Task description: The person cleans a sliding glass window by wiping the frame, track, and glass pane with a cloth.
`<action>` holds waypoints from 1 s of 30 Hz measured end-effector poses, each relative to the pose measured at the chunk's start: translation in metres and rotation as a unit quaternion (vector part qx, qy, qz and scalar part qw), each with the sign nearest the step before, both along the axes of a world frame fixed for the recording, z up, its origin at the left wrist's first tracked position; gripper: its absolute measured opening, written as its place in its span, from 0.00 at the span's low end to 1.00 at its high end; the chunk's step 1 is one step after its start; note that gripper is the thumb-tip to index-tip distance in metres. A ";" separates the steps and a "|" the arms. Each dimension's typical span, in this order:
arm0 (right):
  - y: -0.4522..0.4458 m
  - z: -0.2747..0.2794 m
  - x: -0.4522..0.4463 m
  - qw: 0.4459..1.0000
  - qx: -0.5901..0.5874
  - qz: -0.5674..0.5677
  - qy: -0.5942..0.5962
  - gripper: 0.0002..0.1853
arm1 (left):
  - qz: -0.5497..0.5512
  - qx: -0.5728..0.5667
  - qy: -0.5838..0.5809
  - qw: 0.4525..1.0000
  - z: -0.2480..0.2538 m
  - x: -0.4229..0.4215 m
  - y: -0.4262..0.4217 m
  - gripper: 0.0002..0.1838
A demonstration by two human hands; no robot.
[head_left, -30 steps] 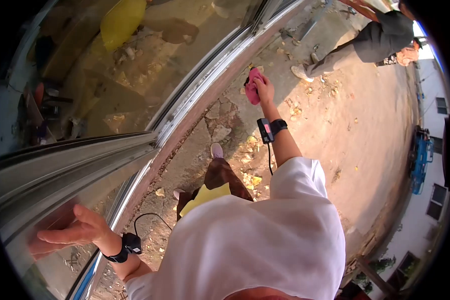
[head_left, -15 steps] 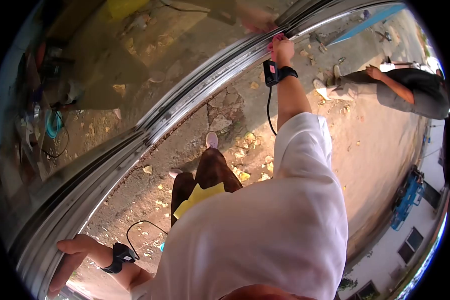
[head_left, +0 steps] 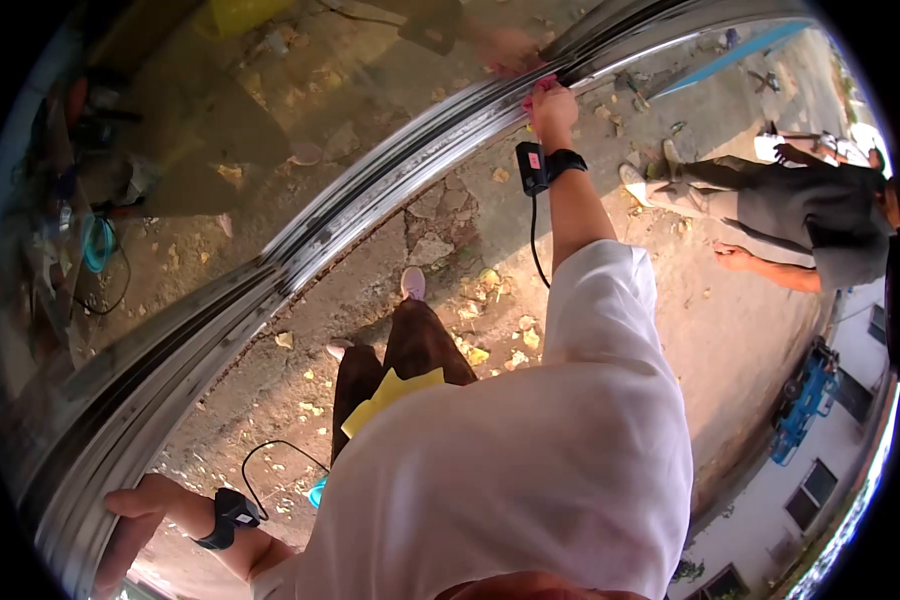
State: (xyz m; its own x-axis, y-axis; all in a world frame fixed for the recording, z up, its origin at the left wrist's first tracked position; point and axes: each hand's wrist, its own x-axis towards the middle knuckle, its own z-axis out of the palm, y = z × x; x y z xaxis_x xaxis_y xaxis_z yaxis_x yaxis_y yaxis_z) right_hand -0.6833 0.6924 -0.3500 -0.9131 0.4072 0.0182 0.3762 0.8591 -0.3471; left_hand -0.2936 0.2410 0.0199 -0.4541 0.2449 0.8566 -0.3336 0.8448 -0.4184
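My right hand [head_left: 553,108] is closed around a pink cloth [head_left: 537,93] and presses it to the long metal frame [head_left: 370,190] along the glass pane [head_left: 300,110]. The hand is mirrored faintly in that glass. Lower down, my left hand [head_left: 145,505] grips the near end of the same frame, thumb over its face and fingers along its edge, partly in shadow. A black strapped device [head_left: 548,167] with a cable sits on my right wrist, and a similar device [head_left: 232,518] is on my left.
Cracked ground with fallen leaves [head_left: 485,300] lies below. A person in a dark shirt [head_left: 830,215] stands at right, with another person partly visible behind. A blue vehicle [head_left: 805,400] is by a white building [head_left: 780,520]. A blue strip [head_left: 735,58] is at upper right.
My right hand has slid the pink cloth slightly down-left along the frame. My left hand keeps its hold. The person at right has shifted, arms now in a different pose, and another person shows behind.
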 end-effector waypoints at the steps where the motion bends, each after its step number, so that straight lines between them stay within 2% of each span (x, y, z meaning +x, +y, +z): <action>1: -0.002 -0.001 0.006 0.999 -0.003 0.050 -0.017 0.21 | -0.002 0.008 -0.001 1.000 0.000 -0.001 0.001 0.46; 2: -0.003 0.002 0.010 0.994 -0.006 0.101 -0.031 0.21 | -0.003 0.011 0.000 1.000 0.001 -0.002 0.002 0.46; 3: 0.004 0.008 0.014 0.988 -0.060 0.137 -0.048 0.21 | -0.004 0.017 0.000 1.000 0.001 -0.003 0.003 0.46; 6: 0.020 0.038 0.010 0.988 -0.130 0.085 -0.006 0.22 | -0.004 0.024 0.005 1.000 0.003 -0.003 0.006 0.46; 7: 0.019 0.039 0.004 0.992 -0.104 0.065 0.020 0.21 | -0.002 0.025 0.005 1.000 0.004 -0.004 0.007 0.46; 11: -0.009 0.011 0.012 0.998 -0.031 0.046 -0.002 0.18 | -0.011 0.051 0.011 0.999 0.007 -0.008 0.013 0.46; 12: -0.018 0.007 0.021 0.997 -0.028 0.073 -0.009 0.23 | -0.019 0.055 0.013 0.998 0.009 -0.012 0.019 0.46; 14: -0.033 0.005 0.049 0.985 -0.056 0.160 -0.016 0.23 | -0.032 0.074 0.024 0.996 0.014 -0.017 0.026 0.46; 16: -0.047 0.030 0.079 0.962 -0.117 0.230 -0.088 0.23 | -0.040 0.091 0.042 0.994 0.019 -0.021 0.028 0.46; 17: -0.042 0.023 0.077 0.951 -0.171 0.231 -0.115 0.22 | -0.045 0.091 0.036 0.994 0.017 -0.015 0.019 0.47; 18: -0.040 0.032 0.075 0.950 -0.173 0.233 -0.117 0.22 | -0.051 0.092 0.030 0.994 0.015 -0.008 0.009 0.47; 20: -0.043 0.060 0.063 0.980 -0.141 0.121 -0.066 0.21 | -0.055 0.091 0.024 0.994 0.009 0.006 -0.007 0.48; 22: -0.053 0.037 0.067 0.988 -0.115 0.083 -0.063 0.18 | -0.009 0.054 -0.003 0.999 0.009 0.018 -0.015 0.50; 24: -0.081 0.009 0.080 0.993 0.026 0.107 0.036 0.15 | 0.021 0.026 -0.029 0.999 0.010 0.025 -0.020 0.52; 30: -0.144 0.028 0.163 0.972 -0.083 0.213 -0.053 0.17 | -0.048 0.026 -0.003 0.998 0.005 0.017 -0.025 0.50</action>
State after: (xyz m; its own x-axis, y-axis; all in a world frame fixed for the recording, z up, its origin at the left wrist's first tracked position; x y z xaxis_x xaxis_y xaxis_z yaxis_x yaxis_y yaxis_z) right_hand -0.5207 0.5480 -0.3220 -0.9928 -0.0187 -0.1182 0.0398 0.8799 -0.4734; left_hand -0.2767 0.2161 0.0253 -0.4360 0.2427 0.8666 -0.2471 0.8937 -0.3746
